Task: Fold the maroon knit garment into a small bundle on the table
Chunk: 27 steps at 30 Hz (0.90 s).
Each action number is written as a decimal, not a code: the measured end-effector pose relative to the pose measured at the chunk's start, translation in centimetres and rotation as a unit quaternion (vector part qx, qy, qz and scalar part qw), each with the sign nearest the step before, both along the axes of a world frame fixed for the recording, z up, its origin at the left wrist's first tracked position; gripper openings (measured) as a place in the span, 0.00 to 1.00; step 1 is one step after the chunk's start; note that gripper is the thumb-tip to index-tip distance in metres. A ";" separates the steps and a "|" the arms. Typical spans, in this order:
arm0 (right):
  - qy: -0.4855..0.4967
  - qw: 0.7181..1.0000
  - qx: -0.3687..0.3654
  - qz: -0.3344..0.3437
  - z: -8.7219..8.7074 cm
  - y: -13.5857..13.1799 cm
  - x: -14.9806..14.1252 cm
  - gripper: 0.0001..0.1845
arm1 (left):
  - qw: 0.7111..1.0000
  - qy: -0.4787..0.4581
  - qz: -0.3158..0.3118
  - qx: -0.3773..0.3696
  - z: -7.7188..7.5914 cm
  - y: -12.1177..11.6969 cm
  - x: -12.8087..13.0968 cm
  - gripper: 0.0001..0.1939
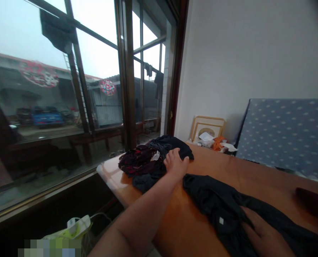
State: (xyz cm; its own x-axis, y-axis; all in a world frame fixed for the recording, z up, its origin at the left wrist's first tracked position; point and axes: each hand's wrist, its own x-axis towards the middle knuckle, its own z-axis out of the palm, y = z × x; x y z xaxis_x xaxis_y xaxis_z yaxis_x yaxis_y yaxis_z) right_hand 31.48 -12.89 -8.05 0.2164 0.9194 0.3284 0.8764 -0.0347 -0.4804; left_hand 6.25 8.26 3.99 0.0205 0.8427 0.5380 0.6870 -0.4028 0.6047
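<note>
I am working over an orange glossy tabletop [255, 171], with one blue white-dotted mattress [284, 135] standing beyond it. I am seeing one flat black cloth garment [215, 200] and one heap of dark clothes [143, 164] on it. My left hand [176, 164] is resting on the heap, its fingers [172, 157] loosely spread and gripping nothing I can see; my right hand [266, 237] is lying on the garment, its fingers [251, 221] open and flat.
</note>
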 end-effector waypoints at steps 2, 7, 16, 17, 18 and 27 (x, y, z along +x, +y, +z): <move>0.002 1.000 0.001 -0.002 -0.1 0.0 0.3 0.27 | 0.995 0.087 0.038 0.028 0.3 0.7 -2.9 0.36; 0.021 1.000 0.006 -0.015 -0.2 0.4 0.6 0.26 | 0.962 0.248 0.102 -0.042 -2.4 2.3 -11.2 0.58; 0.018 1.000 0.003 -0.021 -0.7 0.4 0.7 0.27 | 0.930 0.358 0.040 -0.071 -3.9 5.1 -17.5 0.33; 0.019 1.000 -0.003 -0.019 -0.9 0.4 0.9 0.27 | 0.930 0.361 0.030 -0.065 -3.4 5.3 -18.1 0.30; 0.022 1.000 -0.008 -0.017 -1.1 0.4 1.0 0.27 | 0.929 0.365 0.019 -0.057 -2.9 5.5 -18.7 0.28; 0.029 0.999 0.017 -0.023 0.2 0.2 0.3 0.26 | 0.915 0.400 -0.020 -0.044 -3.8 3.7 -21.5 0.39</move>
State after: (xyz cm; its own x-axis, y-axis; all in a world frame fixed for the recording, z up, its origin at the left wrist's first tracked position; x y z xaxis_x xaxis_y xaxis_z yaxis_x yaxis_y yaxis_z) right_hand 31.81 -12.74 -7.90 0.2781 0.8965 0.3448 0.8446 -0.0573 -0.5322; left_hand -15.26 11.92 0.15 0.4106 0.8715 0.2680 0.9096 -0.4122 -0.0531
